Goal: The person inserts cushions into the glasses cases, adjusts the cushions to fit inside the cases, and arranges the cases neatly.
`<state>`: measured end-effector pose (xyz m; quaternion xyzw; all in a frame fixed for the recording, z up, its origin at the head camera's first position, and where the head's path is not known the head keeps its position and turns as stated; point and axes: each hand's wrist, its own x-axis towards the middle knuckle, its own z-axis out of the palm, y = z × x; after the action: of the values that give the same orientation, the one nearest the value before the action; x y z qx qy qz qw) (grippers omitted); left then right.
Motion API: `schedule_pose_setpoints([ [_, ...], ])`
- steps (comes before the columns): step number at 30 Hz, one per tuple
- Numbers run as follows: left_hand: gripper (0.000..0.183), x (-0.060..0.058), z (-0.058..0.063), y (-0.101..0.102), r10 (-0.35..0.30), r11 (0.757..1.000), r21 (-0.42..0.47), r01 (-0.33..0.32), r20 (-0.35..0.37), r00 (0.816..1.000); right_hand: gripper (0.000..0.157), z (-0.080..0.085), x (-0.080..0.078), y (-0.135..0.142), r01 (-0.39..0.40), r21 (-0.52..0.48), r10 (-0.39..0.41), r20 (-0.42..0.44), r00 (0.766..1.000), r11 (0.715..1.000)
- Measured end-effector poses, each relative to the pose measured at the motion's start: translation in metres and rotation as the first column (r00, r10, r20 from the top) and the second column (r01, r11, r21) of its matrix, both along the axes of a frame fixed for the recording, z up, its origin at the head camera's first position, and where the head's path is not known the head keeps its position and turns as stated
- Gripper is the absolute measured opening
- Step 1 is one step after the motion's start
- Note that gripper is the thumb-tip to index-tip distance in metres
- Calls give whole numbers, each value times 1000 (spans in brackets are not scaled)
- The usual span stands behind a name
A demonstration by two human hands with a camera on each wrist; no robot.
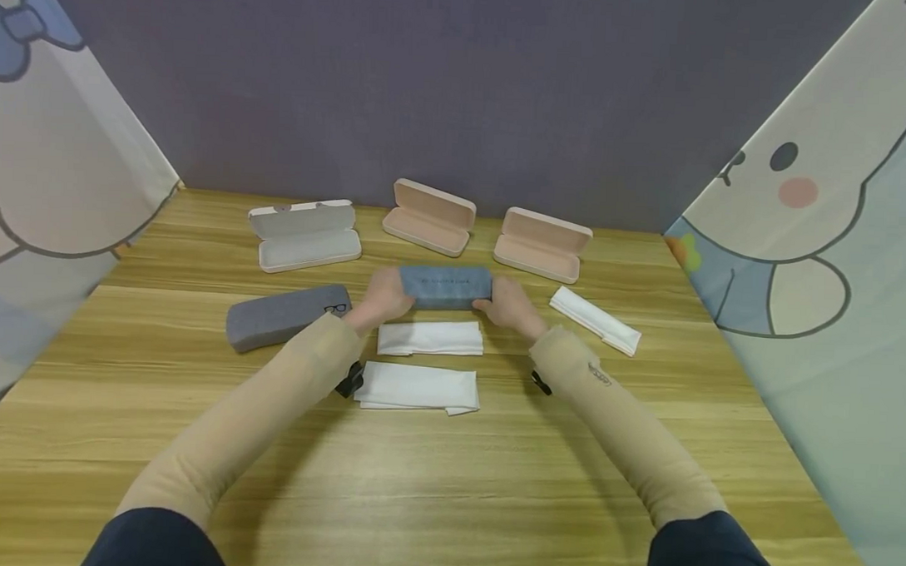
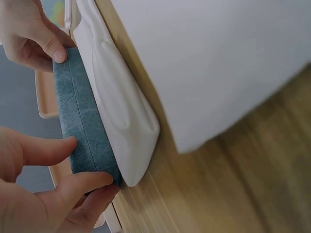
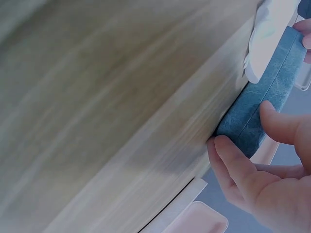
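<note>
Both hands hold a blue glasses case (image 1: 445, 288) by its two ends, close over the table. The left hand (image 1: 388, 296) grips the left end; in the left wrist view its thumb lies on the front face of the case (image 2: 82, 107) and fingers curl at the lower edge. At the other end is the right hand (image 1: 509, 303), its thumb on the front face and fingertips (image 3: 226, 143) under the bottom edge in the right wrist view. The lid is closed. A folded white cloth (image 1: 430, 338) lies just in front of the case.
Behind stand an open white case (image 1: 312, 251) and two open pink cases, one middle (image 1: 428, 230) and one right (image 1: 538, 257). A closed grey glasses case (image 1: 279, 314) lies left. More folded cloths lie in front (image 1: 419, 388) and at right (image 1: 594, 321). A grey wall (image 1: 460, 92) rises behind.
</note>
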<state>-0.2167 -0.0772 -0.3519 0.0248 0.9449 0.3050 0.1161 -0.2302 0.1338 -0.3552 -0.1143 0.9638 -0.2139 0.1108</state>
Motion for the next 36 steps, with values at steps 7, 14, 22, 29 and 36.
schedule_pose_setpoints([
  [7,30,6,2,-2,-16,999,37,14,48,999,30,-2,5,1,-13,2,13,-21,1000,1000],
  [14,14,14,3,-3,-41,998,45,39,37,998,29,-3,11,1,-10,28,11,-27,1000,1000],
  [22,34,18,-1,-4,-51,998,36,51,1,999,34,-4,16,2,-25,41,26,-41,999,999],
  [29,31,19,-1,-3,-41,999,35,40,19,999,39,-6,19,4,-23,43,24,-39,999,999],
  [36,20,20,-1,-4,-38,999,30,37,38,999,39,-5,20,3,-23,32,24,-37,999,999],
])
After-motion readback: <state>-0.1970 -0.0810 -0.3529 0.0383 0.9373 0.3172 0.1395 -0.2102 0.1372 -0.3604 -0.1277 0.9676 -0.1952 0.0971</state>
